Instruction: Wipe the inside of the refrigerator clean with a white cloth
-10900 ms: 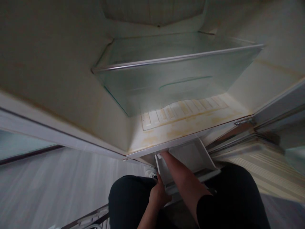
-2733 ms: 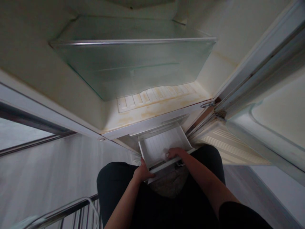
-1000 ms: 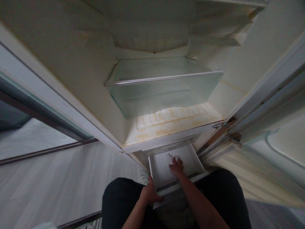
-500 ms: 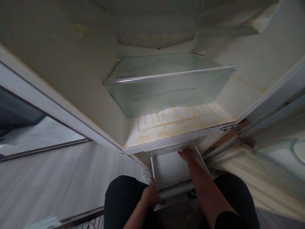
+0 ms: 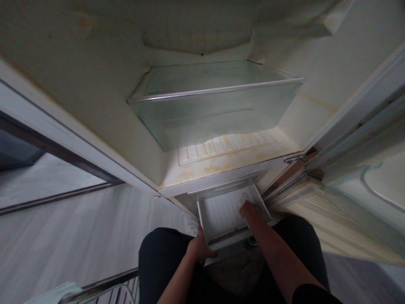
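I'm looking down into an open fridge from a crouch; the drawer is pulled out at the bottom, at about 6 o'clock of the frame, below the stained fridge floor. My left hand is clamped on the drawer's front left corner, thumb up along the side wall. My right hand is down inside at the drawer's 2 o'clock corner, fingers curled; something pale and thin may lie under it, too blurred to say, and I cannot tell whether the hand grips anything. The hands are apart, one at each side of the drawer. My read on handling: thin white moulded plastic with a ribbed bottom, so light and stiff but apt to flex or crack if wrenched from one corner; best taken by the front lip or both side walls, evenly. It may be slick if damp. Above, at 12 o'clock, a clear crisper bin sits on the yellowed floor. The fridge door stands open at 3 o'clock. Pale plank flooring runs off to 9 o'clock, and a metal rack shows at 7 o'clock. Dim light, much blur.
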`<state>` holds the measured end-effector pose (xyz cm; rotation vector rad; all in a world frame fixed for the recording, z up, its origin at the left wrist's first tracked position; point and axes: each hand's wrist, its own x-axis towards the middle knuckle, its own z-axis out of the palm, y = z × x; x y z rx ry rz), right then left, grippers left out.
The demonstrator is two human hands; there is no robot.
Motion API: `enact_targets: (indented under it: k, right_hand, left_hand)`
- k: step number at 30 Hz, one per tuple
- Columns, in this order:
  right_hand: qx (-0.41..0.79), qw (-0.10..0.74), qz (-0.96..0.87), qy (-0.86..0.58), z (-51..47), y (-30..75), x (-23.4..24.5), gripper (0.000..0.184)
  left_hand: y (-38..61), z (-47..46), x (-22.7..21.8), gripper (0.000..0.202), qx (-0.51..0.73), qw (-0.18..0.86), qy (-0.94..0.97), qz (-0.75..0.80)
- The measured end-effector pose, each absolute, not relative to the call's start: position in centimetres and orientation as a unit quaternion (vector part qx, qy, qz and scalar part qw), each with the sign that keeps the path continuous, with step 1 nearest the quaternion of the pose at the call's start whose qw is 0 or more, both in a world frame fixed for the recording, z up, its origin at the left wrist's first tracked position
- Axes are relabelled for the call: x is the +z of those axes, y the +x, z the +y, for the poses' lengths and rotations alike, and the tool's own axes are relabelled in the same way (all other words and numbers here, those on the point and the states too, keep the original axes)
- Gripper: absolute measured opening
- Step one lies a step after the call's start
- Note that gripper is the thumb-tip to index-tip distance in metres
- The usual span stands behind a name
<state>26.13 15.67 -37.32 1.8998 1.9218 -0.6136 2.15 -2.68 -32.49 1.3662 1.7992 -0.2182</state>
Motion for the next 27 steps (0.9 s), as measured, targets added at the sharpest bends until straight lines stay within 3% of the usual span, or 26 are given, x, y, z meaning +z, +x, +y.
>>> enact_targets:
  k: [7, 14, 18, 27]
  right_hand:
    - [-0.259, 0.253, 0.617, 0.699, 14.2, 26.0, -36.7, 0.053]
    - [-0.235, 0.191, 0.657, 0.690, 13.0, 18.8, -37.0, 0.081]
    - [-0.241, 0.119, 0.781, 0.563, 13.7, 15.5, -37.4, 0.065]
    - [-0.286, 0.130, 0.842, 0.438, 13.1, 11.0, -37.7, 0.059]
  left_hand:
    - [2.2, -2.8, -32.7, 0.142, -0.085, 0.411, 0.542, 0.728]
    - [2.2, -2.7, -33.3, 0.140, -0.073, 0.412, 0.555, 0.719]
    - [2.3, -2.6, -33.2, 0.139, -0.079, 0.413, 0.557, 0.716]
    - [2.1, -2.3, -33.8, 0.143, -0.098, 0.427, 0.550, 0.711]
